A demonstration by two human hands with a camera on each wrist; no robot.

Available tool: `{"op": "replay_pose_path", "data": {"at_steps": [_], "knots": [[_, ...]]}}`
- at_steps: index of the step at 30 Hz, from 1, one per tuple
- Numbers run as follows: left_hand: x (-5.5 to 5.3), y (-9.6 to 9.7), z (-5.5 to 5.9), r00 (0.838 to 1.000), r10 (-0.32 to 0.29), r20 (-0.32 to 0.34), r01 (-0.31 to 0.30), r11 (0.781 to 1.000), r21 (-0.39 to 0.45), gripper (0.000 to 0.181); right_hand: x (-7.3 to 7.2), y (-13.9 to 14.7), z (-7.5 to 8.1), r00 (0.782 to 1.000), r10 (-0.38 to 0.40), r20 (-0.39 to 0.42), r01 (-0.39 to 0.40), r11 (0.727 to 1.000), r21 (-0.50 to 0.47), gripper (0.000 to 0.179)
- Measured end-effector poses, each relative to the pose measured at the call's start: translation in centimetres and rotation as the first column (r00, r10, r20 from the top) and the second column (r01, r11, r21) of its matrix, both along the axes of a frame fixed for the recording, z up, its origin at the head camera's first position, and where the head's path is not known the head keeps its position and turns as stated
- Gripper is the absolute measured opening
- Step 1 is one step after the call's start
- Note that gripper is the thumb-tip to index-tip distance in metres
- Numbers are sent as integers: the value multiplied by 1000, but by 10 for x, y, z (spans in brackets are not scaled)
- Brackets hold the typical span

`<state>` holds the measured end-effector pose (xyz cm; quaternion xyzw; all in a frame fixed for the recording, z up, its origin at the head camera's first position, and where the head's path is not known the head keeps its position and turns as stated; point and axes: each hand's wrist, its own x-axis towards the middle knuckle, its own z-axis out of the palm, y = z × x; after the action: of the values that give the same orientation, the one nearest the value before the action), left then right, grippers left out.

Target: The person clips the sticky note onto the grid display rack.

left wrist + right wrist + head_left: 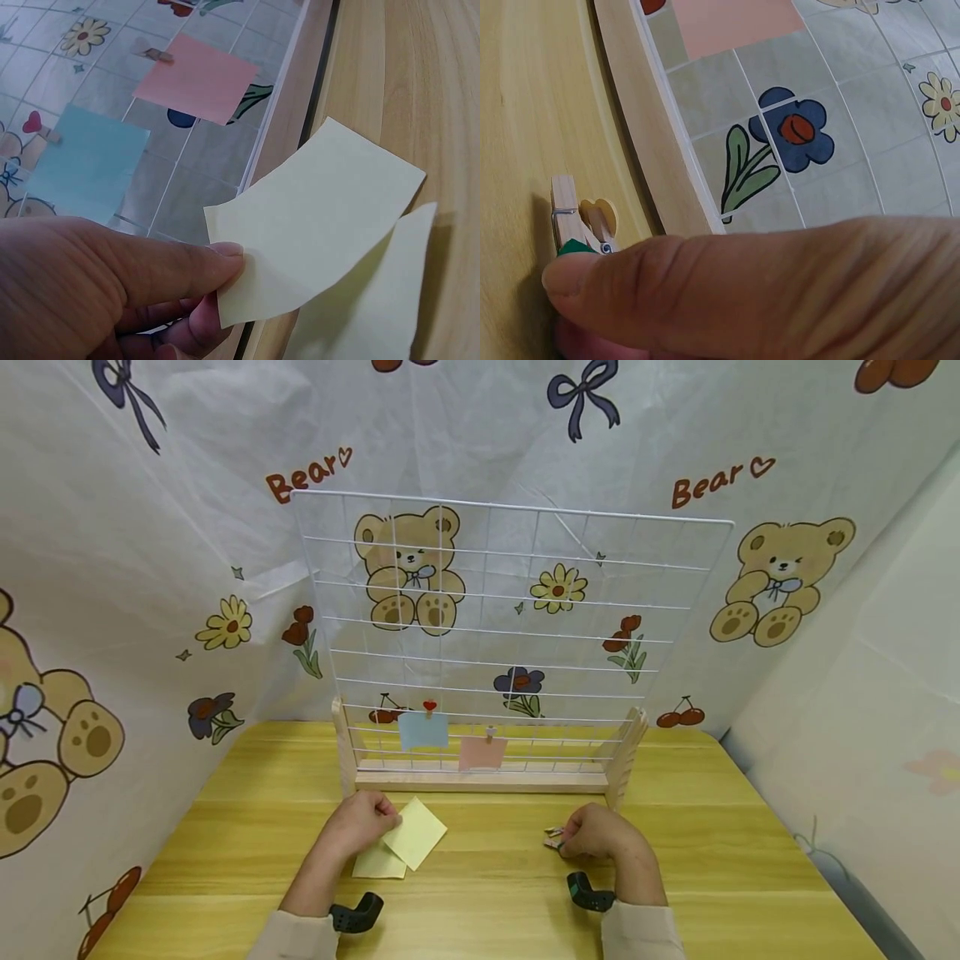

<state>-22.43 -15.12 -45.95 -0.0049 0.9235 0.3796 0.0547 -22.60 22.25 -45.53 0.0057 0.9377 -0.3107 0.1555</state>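
My left hand (356,822) pinches a pale yellow paper note (322,217) by one corner, thumb on top. The note slants up off the table and overlaps a second yellow note (378,862) beneath it. On the right, my right hand (600,833) has thumb and fingers together at a small wooden clothespin (564,196). A bit of green (576,246) shows at the thumb tip, and the pinching fingers are mostly hidden under the thumb. Beside that clothespin is a tan, heart-shaped wooden piece (604,217) with a metal spring near it.
Behind the hands, a white wire grid (513,507) stands in a wooden base (480,782). Clothespins hold a blue note (423,732) and a pink note (482,754) on its lower wires. A bear-print cloth (225,527) hangs behind the wooden table (480,893).
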Motion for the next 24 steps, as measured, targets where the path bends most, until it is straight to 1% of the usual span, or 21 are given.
{"op": "replay_pose_path", "data": {"at_steps": [9,15,20,24], "knots": [[1,2,0,1000,-6,-5,6,1000,8,13,1,3,0,999,-10,32,12,998,-64,14],[1,2,0,1000,-7,-7,7,1000,8,12,1,4,1,999,-9,39,12,996,-87,12],[1,2,-1,1000,-4,-3,4,1000,9,11,1,4,2,999,-5,43,9,996,-92,11],[1,2,-2,1000,-7,-12,7,1000,9,11,2,5,2,999,1,37,2,996,-85,10]]}}
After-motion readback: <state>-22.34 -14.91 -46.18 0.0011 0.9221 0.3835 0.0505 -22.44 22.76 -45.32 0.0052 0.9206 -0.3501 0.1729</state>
